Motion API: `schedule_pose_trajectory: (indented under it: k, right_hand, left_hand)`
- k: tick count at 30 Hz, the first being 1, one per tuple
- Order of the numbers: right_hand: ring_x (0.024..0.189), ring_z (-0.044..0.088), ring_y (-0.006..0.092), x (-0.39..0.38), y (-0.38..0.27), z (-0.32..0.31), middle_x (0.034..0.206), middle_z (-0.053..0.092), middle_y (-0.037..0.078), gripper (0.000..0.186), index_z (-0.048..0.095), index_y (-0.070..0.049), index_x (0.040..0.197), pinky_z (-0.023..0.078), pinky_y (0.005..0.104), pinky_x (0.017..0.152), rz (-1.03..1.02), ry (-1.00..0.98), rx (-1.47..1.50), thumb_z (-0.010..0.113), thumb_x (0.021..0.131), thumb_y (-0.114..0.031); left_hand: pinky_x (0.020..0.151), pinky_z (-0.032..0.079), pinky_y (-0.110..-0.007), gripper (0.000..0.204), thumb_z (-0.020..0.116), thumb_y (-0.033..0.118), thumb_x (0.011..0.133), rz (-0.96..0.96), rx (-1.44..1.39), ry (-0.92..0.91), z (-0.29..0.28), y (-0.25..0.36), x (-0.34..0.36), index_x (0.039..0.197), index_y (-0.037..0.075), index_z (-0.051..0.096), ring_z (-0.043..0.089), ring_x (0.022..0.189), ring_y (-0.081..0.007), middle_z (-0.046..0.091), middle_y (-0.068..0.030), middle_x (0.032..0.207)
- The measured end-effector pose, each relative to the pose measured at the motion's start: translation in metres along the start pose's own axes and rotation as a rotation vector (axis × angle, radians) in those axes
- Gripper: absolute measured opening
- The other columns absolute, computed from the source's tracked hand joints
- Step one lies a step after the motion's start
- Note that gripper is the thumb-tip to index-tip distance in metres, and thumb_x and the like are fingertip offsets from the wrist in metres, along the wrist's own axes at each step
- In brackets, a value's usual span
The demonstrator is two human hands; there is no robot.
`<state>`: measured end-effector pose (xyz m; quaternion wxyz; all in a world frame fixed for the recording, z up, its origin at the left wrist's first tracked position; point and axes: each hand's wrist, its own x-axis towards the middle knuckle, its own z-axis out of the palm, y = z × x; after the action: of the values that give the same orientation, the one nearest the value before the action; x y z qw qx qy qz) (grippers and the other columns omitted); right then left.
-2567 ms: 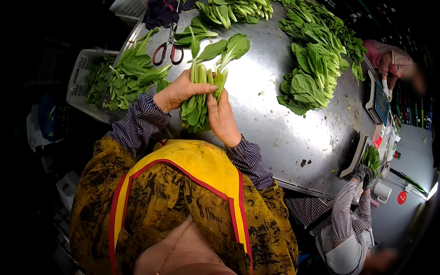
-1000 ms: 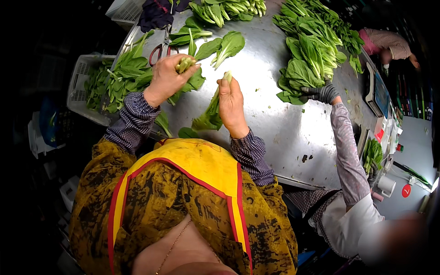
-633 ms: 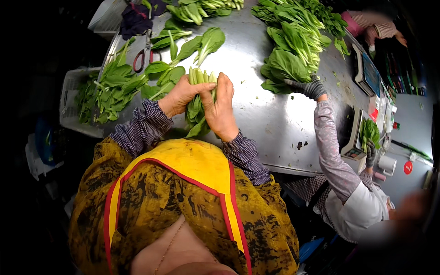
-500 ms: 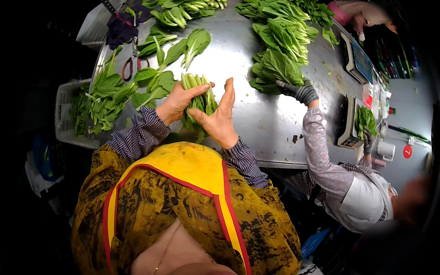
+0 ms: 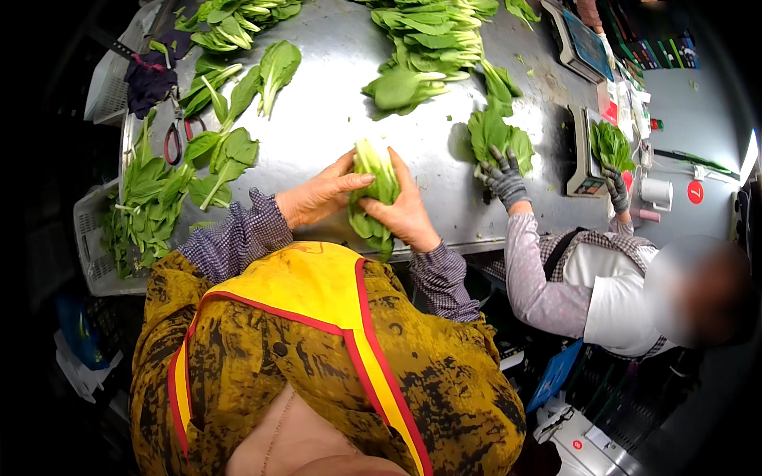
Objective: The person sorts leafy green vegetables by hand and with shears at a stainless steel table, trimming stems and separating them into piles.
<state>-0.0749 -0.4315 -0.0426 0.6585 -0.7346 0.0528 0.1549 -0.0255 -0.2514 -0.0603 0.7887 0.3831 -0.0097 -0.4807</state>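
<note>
A bunch of leafy greens stands out in the middle, pale stems toward the back and leaves hanging toward my apron at the table's front edge. My left hand is closed on it from the left, thumb across the stems. My right hand grips the same bunch from the right, thumb lower across the leaves. Loose leaves lie on the steel table left of the bunch, beside red-handled scissors and a dark cloth. A larger pile of greens lies toward the back.
White plastic crates stand along the left side. At the right, a co-worker has one gloved hand on greens and the other by a bunch on a scale. Another scale and part of another person sit farther back.
My hands have come together round the bunch after parting about a second ago. The co-worker's gloved hand has drawn some greens from the pile toward the front. The whole view has shifted.
</note>
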Motion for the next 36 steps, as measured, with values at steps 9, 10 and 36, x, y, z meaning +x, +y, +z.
schedule_pose_trajectory:
  k: [9, 10, 36]
  right_hand:
    - [0.115, 0.053, 0.0234, -0.029, 0.012, -0.124, 0.131, 0.049, 0.020, 0.093, 0.019, 0.000, 0.146, 0.045, 0.0312, 0.096, 0.068, 0.265, -0.452, 0.073, 0.070, -0.003]
    - [0.116, 0.052, 0.0234, -0.033, 0.021, -0.137, 0.131, 0.049, 0.020, 0.093, 0.020, 0.004, 0.144, 0.043, 0.0304, 0.097, 0.100, 0.275, -0.384, 0.075, 0.069, -0.003]
    - [0.129, 0.035, 0.0396, -0.020, 0.034, -0.142, 0.139, 0.039, 0.024, 0.107, 0.034, 0.001, 0.139, 0.033, 0.0495, 0.103, 0.343, 0.274, -1.243, 0.080, 0.061, -0.056]
  left_hand:
    - [0.094, 0.044, -0.040, 0.043, 0.069, 0.015, 0.081, 0.490, 1.299, 0.203, -0.049, -0.034, -0.025, 0.118, 0.001, 0.052, 0.049, 0.114, -0.0344, 0.053, -0.0158, 0.122]
    - [0.094, 0.040, -0.043, 0.040, 0.073, 0.016, 0.074, 0.580, 1.378, 0.233, -0.052, -0.039, -0.029, 0.108, 0.003, 0.057, 0.050, 0.110, -0.0334, 0.056, -0.0129, 0.115]
    - [0.094, 0.035, -0.043, 0.045, 0.075, 0.014, 0.068, 0.404, 1.800, 0.876, -0.151, -0.057, -0.130, 0.109, 0.008, 0.059, 0.044, 0.114, -0.0282, 0.045, -0.0133, 0.129]
